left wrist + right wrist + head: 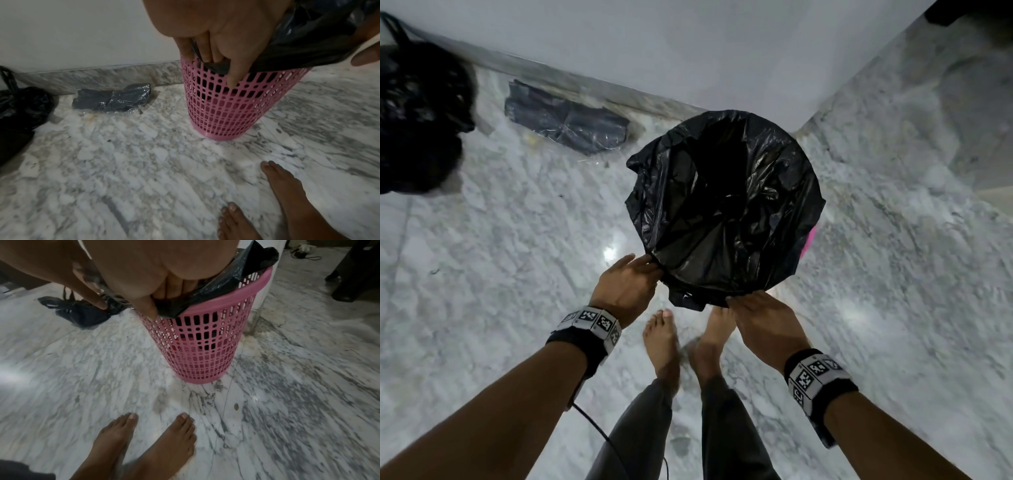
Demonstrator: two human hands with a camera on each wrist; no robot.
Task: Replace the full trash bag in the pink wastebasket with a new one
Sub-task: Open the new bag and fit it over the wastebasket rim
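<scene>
A new black trash bag (726,205) lines the pink wastebasket (222,110), its mouth spread wide over the rim. My left hand (630,277) grips the bag's edge at the near left of the rim, fingers curled over the plastic (213,63). My right hand (753,308) holds the bag's edge at the near right of the rim, fingers (168,290) curled round the plastic (205,293) against the pink basket (203,345). The full tied black bag (417,120) lies on the floor at the far left.
A clear packet of folded dark bags (566,125) lies by the skirting near the wall. My bare feet (681,339) stand just short of the basket on the marble floor. A white pillar corner stands behind the basket, and a dark furniture leg (353,275) at the right.
</scene>
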